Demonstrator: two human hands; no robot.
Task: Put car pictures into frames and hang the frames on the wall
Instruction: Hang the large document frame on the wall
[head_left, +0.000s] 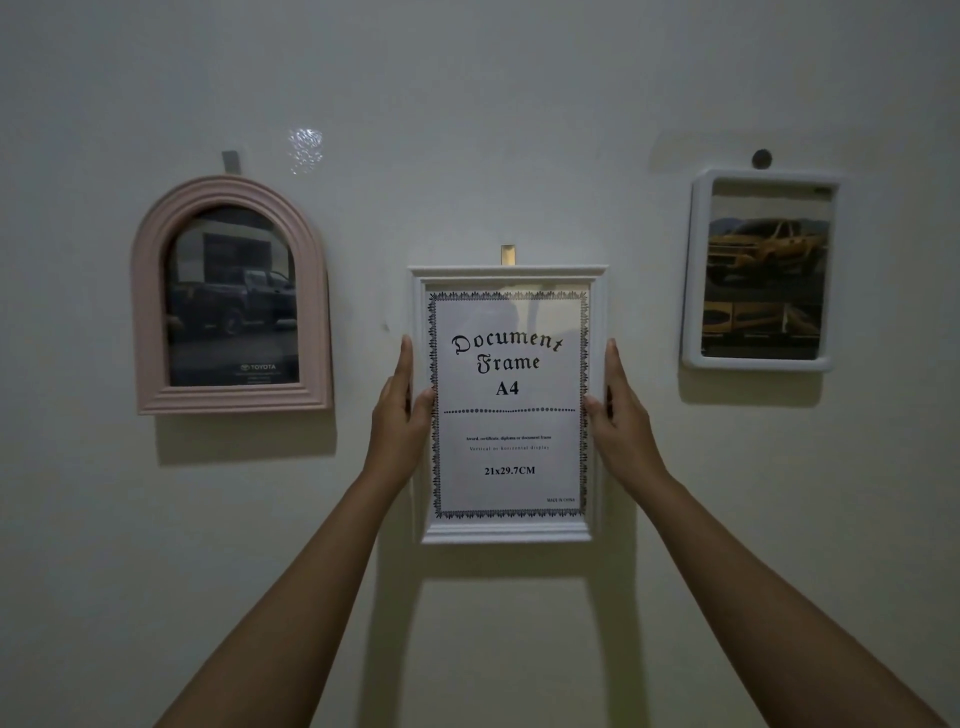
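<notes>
A white rectangular frame (506, 531) is against the wall at the centre, below a small hook (508, 254). It shows a printed "Document Frame A4" sheet, not a car picture. My left hand (402, 415) holds its left edge, fingers along the side and thumb on the front. My right hand (615, 415) holds the right edge the same way. A pink arched frame (156, 291) with a dark pickup picture hangs at the left. A white frame (693, 270) with a yellow car picture hangs at the right.
The pale wall (493, 130) fills the view in dim light. A grey strip hook (230, 161) sits above the pink frame and a round hook (761, 158) above the right frame. A shiny patch (305, 148) marks the wall at upper left.
</notes>
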